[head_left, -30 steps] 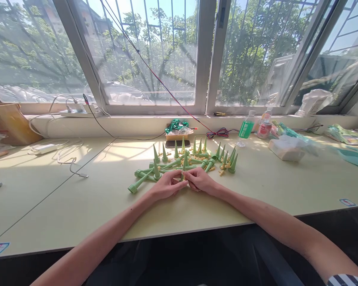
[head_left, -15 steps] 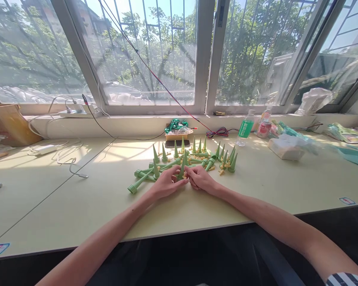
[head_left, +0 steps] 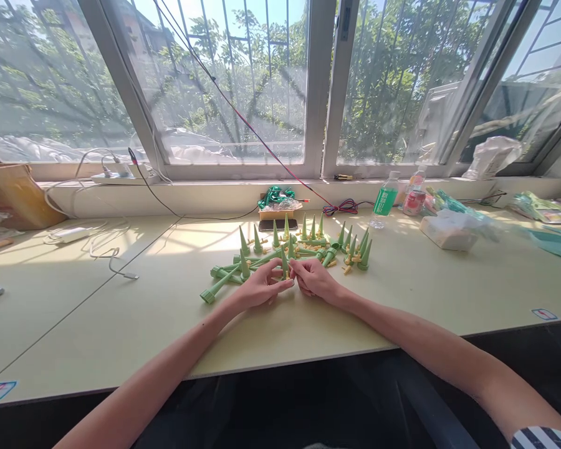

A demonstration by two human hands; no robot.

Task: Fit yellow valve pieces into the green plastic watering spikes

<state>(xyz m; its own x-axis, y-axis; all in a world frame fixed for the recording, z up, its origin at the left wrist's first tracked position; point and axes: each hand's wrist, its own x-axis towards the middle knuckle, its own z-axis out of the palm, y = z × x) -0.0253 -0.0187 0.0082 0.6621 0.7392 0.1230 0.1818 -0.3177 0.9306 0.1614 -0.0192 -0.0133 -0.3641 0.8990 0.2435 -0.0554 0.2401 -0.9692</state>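
My left hand (head_left: 260, 288) and my right hand (head_left: 314, 278) meet at the middle of the pale table (head_left: 121, 312). Together they pinch a small green cone spike (head_left: 284, 263), which stands upright between the fingertips. A tiny yellow piece shows at its base. Just behind the hands lies a heap of green cone spikes (head_left: 303, 246), some upright, some lying flat, with small yellow parts scattered among them. Long green spikes (head_left: 219, 284) lie to the left of my left hand.
A dark phone (head_left: 277, 225) and a box of green items (head_left: 277, 201) sit behind the heap. Bottles (head_left: 385, 199) and bags (head_left: 449, 231) are at the right. White cables and a charger (head_left: 75, 234) lie at the left. Red-black wire runs up the window.
Both hands have shifted slightly away from me toward the heap, and the green spike between them has been raised from lying low to standing upright.
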